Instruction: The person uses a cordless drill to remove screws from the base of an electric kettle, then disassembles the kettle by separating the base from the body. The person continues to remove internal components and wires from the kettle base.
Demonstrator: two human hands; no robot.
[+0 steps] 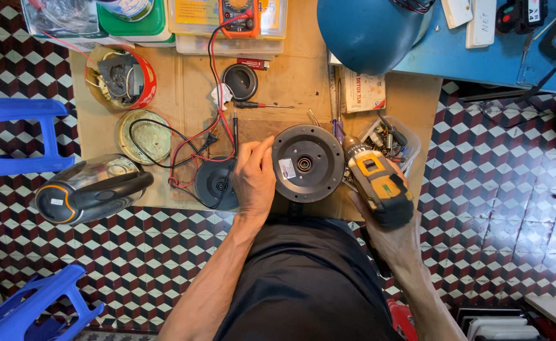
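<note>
Right hand (396,235) grips drill (379,183); left hand (254,179) steadies base (307,163)

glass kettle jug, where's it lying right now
In the head view the glass kettle jug lies on its side at the left edge of the cardboard mat, left of the left hand, below the round metal lid.

The floor (492,189) is laid with small tiles in red, black and white, set as a cube pattern. A low cardboard-covered bench (303,82) is placed at the middle far side. Blue plastic stools (12,136) are seen at left, a blue table (480,63) far right.
</note>
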